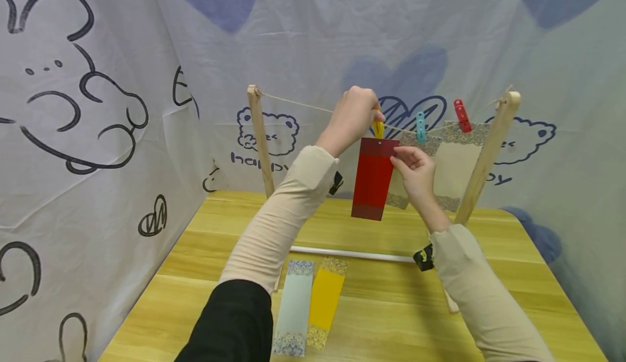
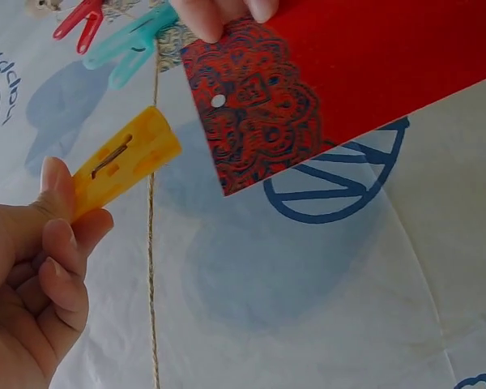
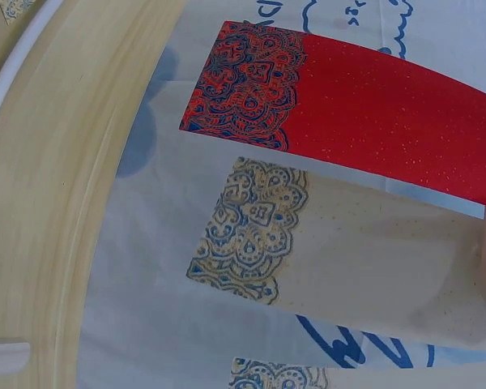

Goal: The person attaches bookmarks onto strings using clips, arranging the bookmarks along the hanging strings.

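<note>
just under the string (image 1: 295, 101), the red card (image 1: 373, 174) hangs upright in the right hand (image 1: 417, 174), its thumb and fingers pinching one side near the top, while the left hand (image 1: 356, 109) grips the yellow peg (image 2: 125, 162) above; lifting the card's top edge level to the string before easing the peg shut should give a straight, firm bite. the left wrist view alone shows peg and card apart, though whether the peg straddles the string cannot be told, and bares the card's small hole (image 2: 218, 101) clearly.
</note>
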`<state>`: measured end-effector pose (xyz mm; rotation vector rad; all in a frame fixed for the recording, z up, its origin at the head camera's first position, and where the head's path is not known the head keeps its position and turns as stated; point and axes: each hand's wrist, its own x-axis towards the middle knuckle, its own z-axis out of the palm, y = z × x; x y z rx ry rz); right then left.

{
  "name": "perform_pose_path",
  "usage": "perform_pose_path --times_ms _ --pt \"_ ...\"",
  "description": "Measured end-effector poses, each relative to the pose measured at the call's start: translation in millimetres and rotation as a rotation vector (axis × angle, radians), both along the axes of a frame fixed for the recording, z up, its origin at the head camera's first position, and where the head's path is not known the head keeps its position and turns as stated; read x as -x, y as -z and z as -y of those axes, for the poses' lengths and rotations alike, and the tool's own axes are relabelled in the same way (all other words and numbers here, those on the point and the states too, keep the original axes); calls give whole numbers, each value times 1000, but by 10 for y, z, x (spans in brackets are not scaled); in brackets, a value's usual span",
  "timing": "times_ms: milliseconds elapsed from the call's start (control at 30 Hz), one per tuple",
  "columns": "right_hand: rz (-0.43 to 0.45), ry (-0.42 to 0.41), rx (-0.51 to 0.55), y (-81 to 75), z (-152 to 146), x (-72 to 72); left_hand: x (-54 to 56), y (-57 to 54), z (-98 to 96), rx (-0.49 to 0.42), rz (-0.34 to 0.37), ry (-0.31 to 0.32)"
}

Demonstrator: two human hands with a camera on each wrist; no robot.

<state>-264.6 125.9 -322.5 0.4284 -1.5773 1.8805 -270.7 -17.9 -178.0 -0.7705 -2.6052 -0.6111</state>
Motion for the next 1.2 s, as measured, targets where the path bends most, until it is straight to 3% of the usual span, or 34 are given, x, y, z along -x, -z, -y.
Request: perform_pose_path --times_ms 200,633,1200 --pt "2 0 2 9 -3 -1 6 -43 12 -55 -28 18" --pt "6 -4 -11 35 0 4 -12 -109 24 -64 -19 14" --pt "-13 6 -8 -32 33 -19 61 -26 -15 -8 46 2"
